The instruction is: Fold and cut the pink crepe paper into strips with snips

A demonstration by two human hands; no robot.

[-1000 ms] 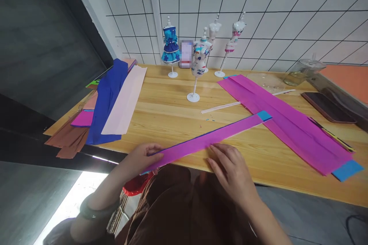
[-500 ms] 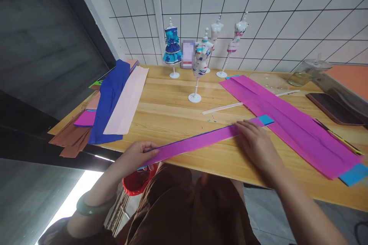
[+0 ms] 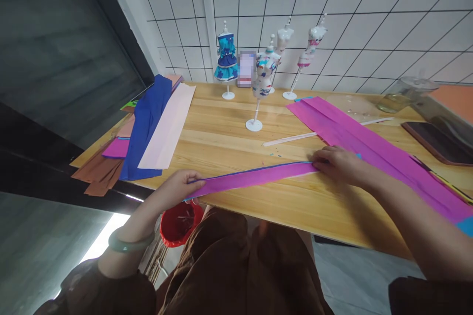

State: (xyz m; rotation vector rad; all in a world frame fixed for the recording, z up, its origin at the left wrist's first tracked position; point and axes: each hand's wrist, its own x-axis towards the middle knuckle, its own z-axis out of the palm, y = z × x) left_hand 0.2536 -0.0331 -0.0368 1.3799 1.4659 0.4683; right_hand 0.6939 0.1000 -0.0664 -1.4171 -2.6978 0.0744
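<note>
A long magenta strip (image 3: 254,177) of layered crepe paper, with a dark blue line along its far edge, stretches between my hands over the front of the wooden table (image 3: 221,133). My left hand (image 3: 185,188) pinches its left end, thumb on top, at the table edge. Closed over the strip's right part is my right hand (image 3: 338,162), its fingertips partly hidden. Beyond that hand lies a wide magenta crepe paper sheet (image 3: 354,138), running diagonally to the right. A thin pale strip (image 3: 286,139) rests on the tabletop behind my right hand.
Small mannequins stand at the back, one wearing a blue dress (image 3: 226,59), another painted (image 3: 264,74). Blue paper (image 3: 146,128), pale pink paper (image 3: 168,128) and brown paper (image 3: 96,174) lie at left. A dark phone (image 3: 438,142) sits at right. Below the edge is a red bin (image 3: 181,224).
My right hand has shifted slightly right and turned, now covering the strip's blue right end. The left hand keeps its pinch, raised a little. The view has shifted slightly.
</note>
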